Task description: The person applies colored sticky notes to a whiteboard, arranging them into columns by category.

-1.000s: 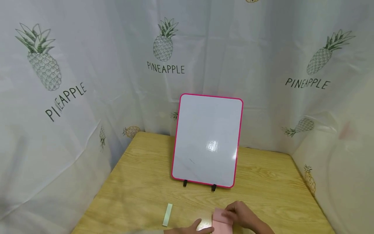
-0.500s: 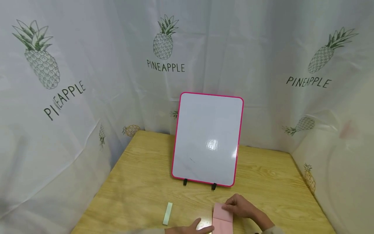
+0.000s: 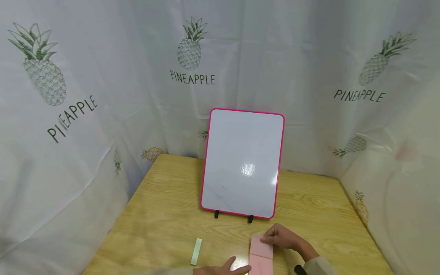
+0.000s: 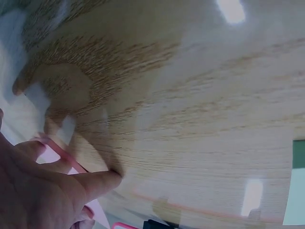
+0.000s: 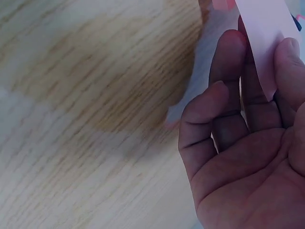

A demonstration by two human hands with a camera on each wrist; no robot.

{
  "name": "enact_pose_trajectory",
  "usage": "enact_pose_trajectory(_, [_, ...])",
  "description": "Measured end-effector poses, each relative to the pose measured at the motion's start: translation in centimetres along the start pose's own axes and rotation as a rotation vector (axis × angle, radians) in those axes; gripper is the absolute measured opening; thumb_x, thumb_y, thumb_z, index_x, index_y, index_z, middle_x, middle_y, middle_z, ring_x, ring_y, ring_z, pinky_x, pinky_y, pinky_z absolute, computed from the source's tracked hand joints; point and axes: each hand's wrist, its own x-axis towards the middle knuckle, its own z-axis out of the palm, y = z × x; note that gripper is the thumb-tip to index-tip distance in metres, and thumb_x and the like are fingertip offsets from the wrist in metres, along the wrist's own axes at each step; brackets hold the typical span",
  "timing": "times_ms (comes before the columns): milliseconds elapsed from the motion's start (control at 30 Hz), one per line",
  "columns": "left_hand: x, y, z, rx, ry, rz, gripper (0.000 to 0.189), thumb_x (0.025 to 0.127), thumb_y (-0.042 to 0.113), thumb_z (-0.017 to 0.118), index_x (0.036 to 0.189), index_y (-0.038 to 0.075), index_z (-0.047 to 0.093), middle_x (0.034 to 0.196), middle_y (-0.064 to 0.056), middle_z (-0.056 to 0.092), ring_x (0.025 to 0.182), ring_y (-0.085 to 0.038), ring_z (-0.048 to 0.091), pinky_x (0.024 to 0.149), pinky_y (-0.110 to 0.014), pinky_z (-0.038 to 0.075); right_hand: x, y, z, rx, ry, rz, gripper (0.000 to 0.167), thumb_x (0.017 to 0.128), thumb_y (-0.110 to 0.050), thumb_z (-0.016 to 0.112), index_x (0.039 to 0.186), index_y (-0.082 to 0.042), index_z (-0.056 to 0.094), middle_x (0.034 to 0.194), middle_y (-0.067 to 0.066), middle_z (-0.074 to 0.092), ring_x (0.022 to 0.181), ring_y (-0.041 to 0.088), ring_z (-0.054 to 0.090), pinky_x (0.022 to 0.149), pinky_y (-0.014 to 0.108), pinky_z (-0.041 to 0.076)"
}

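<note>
A pink paper (image 3: 262, 247) with a crosswise crease lies at the near edge of the head view, running out of the frame. My right hand (image 3: 283, 237) pinches its far right corner; in the right wrist view the thumb (image 5: 289, 67) presses the pink sheet (image 5: 267, 36) against the fingers. From the left, my left hand (image 3: 221, 270) rests its extended fingers on the paper's left edge, thumb spread away. The left wrist view shows these fingers (image 4: 57, 167) across the darker pink edge, one fingertip close to the tabletop.
A whiteboard (image 3: 242, 160) with a pink frame stands on black feet (image 3: 250, 219) beyond the hands. Left of them, a pale green strip (image 3: 196, 252) lies on the wooden table (image 3: 165, 214). Curtains (image 3: 309, 76) printed with pineapples hang around the table.
My right hand has moved slightly away toward the board, drawing the paper's far part flatter and farther out, so more of it shows. My left hand stays put; the view shifts slightly.
</note>
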Motion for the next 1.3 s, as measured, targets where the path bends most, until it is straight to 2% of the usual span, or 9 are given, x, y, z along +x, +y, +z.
enact_pose_trajectory(100, [-0.2, -1.5, -1.3, 0.008, 0.053, 0.029, 0.061, 0.103, 0.048, 0.022, 0.16, 0.034, 0.003, 0.168, 0.0, 0.004, 0.146, -0.025, 0.035, 0.051, -0.011, 0.037, -0.1, -0.3, -0.3, -0.012, 0.008, 0.005, 0.047, 0.099, -0.015, 0.058, 0.062, 0.012, 0.05, 0.054, 0.003, 0.031, 0.048, -0.003, 0.024, 0.044, 0.021, 0.022])
enact_pose_trajectory(300, [-1.3, -5.6, -4.7, 0.078, 0.11, 0.046, 0.054, 0.103, 0.045, 0.026, 0.156, 0.042, 0.018, 0.161, 0.013, 0.024, 0.134, -0.014, 0.049, 0.054, -0.007, 0.033, -0.1, -0.7, -0.5, -0.007, 0.025, 0.019, 0.048, 0.1, -0.016, 0.057, 0.064, 0.015, 0.048, 0.053, -0.006, 0.031, 0.047, -0.003, 0.024, 0.043, 0.022, 0.022])
enact_pose_trajectory(533, [-0.7, -2.4, -2.0, 0.066, 0.058, 0.042, 0.06, 0.102, 0.039, 0.024, 0.159, 0.035, 0.008, 0.167, 0.005, 0.009, 0.142, -0.019, 0.041, 0.046, -0.011, 0.026, -0.1, -0.6, -0.6, -0.023, 0.05, 0.003, 0.045, 0.1, -0.014, 0.057, 0.064, 0.013, 0.052, 0.054, -0.011, 0.032, 0.046, -0.002, 0.024, 0.043, 0.022, 0.023])
enact_pose_trajectory(633, [-0.3, -0.6, -0.8, -0.081, -0.028, 0.009, 0.063, 0.101, 0.041, 0.028, 0.158, 0.04, 0.002, 0.168, 0.006, -0.003, 0.148, -0.016, 0.029, 0.043, -0.013, 0.022, 0.1, -0.6, -0.7, -0.03, 0.044, -0.023, 0.044, 0.1, -0.014, 0.057, 0.063, 0.011, 0.053, 0.052, -0.003, 0.03, 0.047, -0.002, 0.025, 0.043, 0.022, 0.023])
enact_pose_trajectory(733, [0.0, 0.3, -0.1, -0.428, -0.054, -0.002, 0.063, 0.103, 0.043, 0.034, 0.158, 0.04, 0.003, 0.168, 0.004, -0.007, 0.15, -0.024, 0.025, 0.044, -0.01, 0.018, 0.3, -0.5, -1.0, -0.047, 0.051, -0.005, 0.046, 0.1, -0.017, 0.057, 0.064, 0.011, 0.053, 0.053, 0.012, 0.032, 0.049, -0.002, 0.027, 0.045, 0.021, 0.027])
enact_pose_trajectory(833, [0.2, -0.1, 0.0, -0.735, -0.032, 0.071, 0.064, 0.106, 0.045, 0.036, 0.16, 0.033, 0.004, 0.168, -0.005, -0.008, 0.149, -0.036, 0.023, 0.059, -0.004, 0.031, 0.2, -0.7, -1.8, -0.04, 0.13, 0.052, 0.041, 0.101, -0.021, 0.057, 0.072, 0.007, 0.066, 0.057, 0.02, 0.047, 0.051, 0.0, 0.034, 0.047, 0.025, 0.034])
enact_pose_trajectory(933, [0.2, -1.1, -0.5, -0.675, 0.032, 0.144, 0.064, 0.106, 0.047, 0.03, 0.161, 0.025, 0.004, 0.167, -0.014, -0.001, 0.151, -0.034, 0.017, 0.085, -0.018, 0.046, 0.0, -1.1, -2.6, -0.021, 0.209, 0.096, 0.034, 0.102, -0.023, 0.055, 0.091, 0.001, 0.076, 0.071, 0.02, 0.065, 0.056, 0.005, 0.046, 0.051, 0.032, 0.043])
enact_pose_trajectory(1033, [0.1, -2.3, -1.8, -0.602, 0.044, 0.151, 0.066, 0.106, 0.052, 0.023, 0.16, 0.024, 0.0, 0.167, -0.013, 0.003, 0.154, -0.027, 0.012, 0.106, -0.04, 0.041, 0.0, -1.8, -3.1, -0.051, 0.207, 0.09, 0.032, 0.103, -0.024, 0.052, 0.104, -0.002, 0.075, 0.086, 0.017, 0.071, 0.067, 0.011, 0.058, 0.059, 0.039, 0.051])
enact_pose_trajectory(1300, [0.3, -5.8, -5.8, -0.754, -0.088, 0.081, 0.061, 0.104, 0.057, 0.023, 0.159, 0.037, 0.007, 0.166, 0.016, 0.011, 0.152, -0.009, 0.018, 0.113, -0.034, 0.034, 0.6, -3.7, -2.9, -0.028, 0.175, 0.108, 0.033, 0.107, -0.019, 0.044, 0.115, 0.005, 0.065, 0.094, 0.017, 0.066, 0.078, 0.018, 0.064, 0.069, 0.05, 0.056])
